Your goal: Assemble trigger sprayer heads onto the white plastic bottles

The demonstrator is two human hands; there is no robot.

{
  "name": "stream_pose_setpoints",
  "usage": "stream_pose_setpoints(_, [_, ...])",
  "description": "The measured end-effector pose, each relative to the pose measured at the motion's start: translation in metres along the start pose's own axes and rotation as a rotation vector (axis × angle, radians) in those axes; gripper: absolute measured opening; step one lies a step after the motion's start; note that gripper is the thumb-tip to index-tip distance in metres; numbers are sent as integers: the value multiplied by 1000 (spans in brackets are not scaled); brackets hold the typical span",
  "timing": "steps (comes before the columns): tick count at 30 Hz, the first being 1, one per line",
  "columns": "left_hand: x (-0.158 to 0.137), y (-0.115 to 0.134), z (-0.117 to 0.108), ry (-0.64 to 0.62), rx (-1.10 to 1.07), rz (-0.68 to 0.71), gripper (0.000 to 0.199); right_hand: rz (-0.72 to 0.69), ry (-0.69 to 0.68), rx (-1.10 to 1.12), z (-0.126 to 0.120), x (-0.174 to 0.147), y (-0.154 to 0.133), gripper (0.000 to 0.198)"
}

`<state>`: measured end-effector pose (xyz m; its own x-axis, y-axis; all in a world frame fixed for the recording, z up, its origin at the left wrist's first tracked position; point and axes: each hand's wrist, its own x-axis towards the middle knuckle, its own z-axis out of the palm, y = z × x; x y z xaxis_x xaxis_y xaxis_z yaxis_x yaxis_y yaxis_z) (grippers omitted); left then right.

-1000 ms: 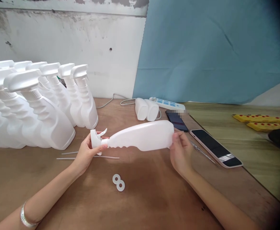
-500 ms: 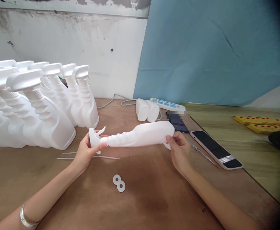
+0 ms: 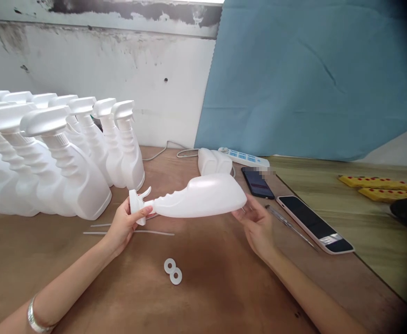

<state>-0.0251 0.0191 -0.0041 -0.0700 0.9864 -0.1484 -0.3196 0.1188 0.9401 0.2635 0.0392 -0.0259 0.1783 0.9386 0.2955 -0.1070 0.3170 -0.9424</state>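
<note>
A white spray bottle [image 3: 206, 197] is held on its side above the table, its neck to the left and its base to the right. My left hand [image 3: 122, 227] is closed around the white trigger sprayer head [image 3: 134, 204] and the collar at the neck, with the trigger pointing up. At the other end, my right hand [image 3: 257, 227] grips the base, its fingertips partly hidden behind the bottle. Thin dip tubes [image 3: 155, 233] lie on the table under my left hand. Two white ring washers [image 3: 166, 266] lie nearer to me, one touching the other.
Several upright white spray bottles [image 3: 85, 185] crowd the left side. Toward the back are two white bottles lying down [image 3: 208, 161] and a power strip [image 3: 247, 157]. To the right lie a dark phone [image 3: 258, 182], a screwdriver [image 3: 287, 222] and a pink-edged phone [image 3: 316, 225].
The bottle has rolled about its length, so its broad side shows more, and its base has shifted slightly left. My right hand has changed its hold on the base. The view has tilted slightly up.
</note>
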Motion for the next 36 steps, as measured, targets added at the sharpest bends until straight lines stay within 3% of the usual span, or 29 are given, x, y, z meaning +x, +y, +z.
stream_pose_setpoints(4, [-2,-2,-2,-29,171,43,52,-28,134,-102,-2,4,1,28])
stream_pose_setpoints(12, [-12,6,2,-40,414,195,45,-15,193,-160,-3,4,1,43])
stream_pose_setpoints(18, [-17,4,2,-88,452,335,39,15,205,-248,-6,4,-3,36])
stream_pose_setpoints(24, [-19,7,0,-114,464,351,41,119,279,-258,0,2,0,42])
stream_pose_setpoints(28, [-23,13,-2,-267,372,474,63,138,221,-242,10,-5,8,43])
stream_pose_setpoints(30, [-24,19,-1,-258,350,502,68,133,164,-234,20,-13,9,42])
stream_pose_setpoints(34, [-22,42,21,-62,319,470,45,138,11,-216,39,-36,4,43])
stream_pose_setpoints(36, [-20,56,42,-47,281,550,34,191,-63,-190,46,-46,3,43])
